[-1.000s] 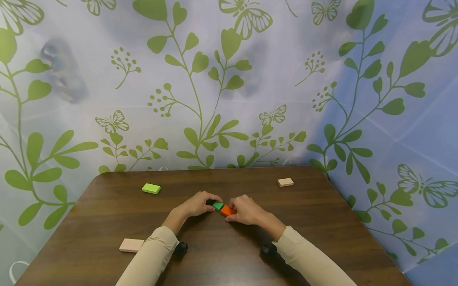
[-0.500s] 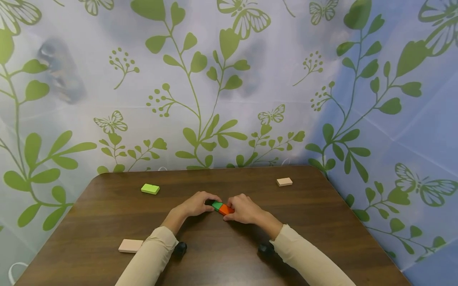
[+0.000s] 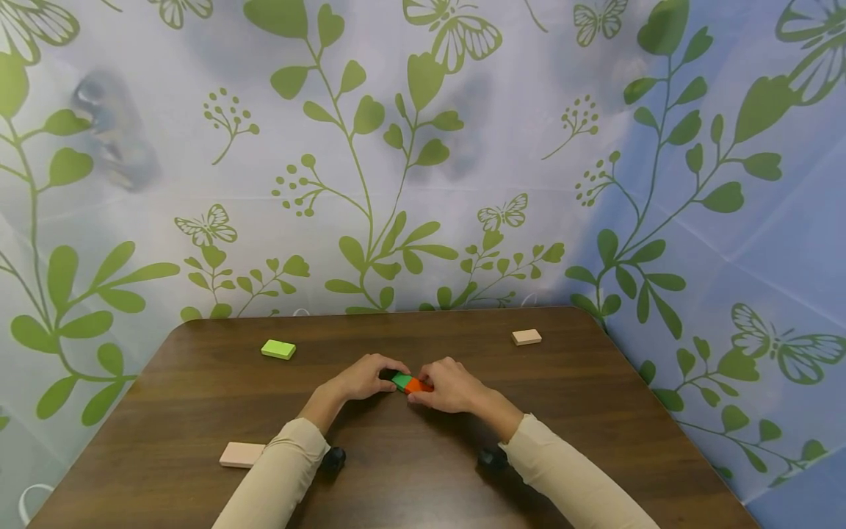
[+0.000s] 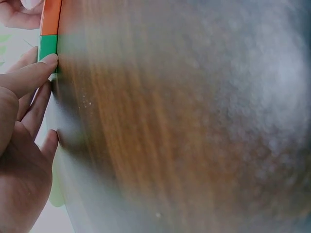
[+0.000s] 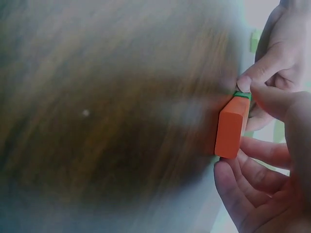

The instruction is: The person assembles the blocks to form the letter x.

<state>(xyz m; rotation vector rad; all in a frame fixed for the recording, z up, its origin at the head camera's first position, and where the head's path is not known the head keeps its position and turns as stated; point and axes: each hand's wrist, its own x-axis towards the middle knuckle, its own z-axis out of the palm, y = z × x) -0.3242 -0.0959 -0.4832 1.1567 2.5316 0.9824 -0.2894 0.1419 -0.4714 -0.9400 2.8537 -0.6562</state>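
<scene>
Near the middle of the table, my left hand (image 3: 362, 378) pinches a green block (image 3: 402, 380) between thumb and fingers. My right hand (image 3: 454, 388) pinches an orange block (image 3: 416, 386), its thumb along the near side. The two blocks meet end to end in one slanting line, the green on the left. In the left wrist view the seam between the green block (image 4: 47, 46) and the orange block (image 4: 50, 18) looks tight. From the right wrist, the orange block (image 5: 228, 132) shows its plain end face; most of the green one is hidden behind fingers.
A lime-green block (image 3: 278, 349) lies at the table's back left, a pale wooden block (image 3: 526, 337) at the back right. Another pale block (image 3: 241, 455) lies by the left sleeve. Dark wrist devices (image 3: 333, 461) sit under both forearms. A patterned curtain (image 3: 370, 162) hangs behind the table.
The orange block has shifted slightly left and away, closing up against the green block. My right thumb has slid left along it. The left hand stays nearly still.
</scene>
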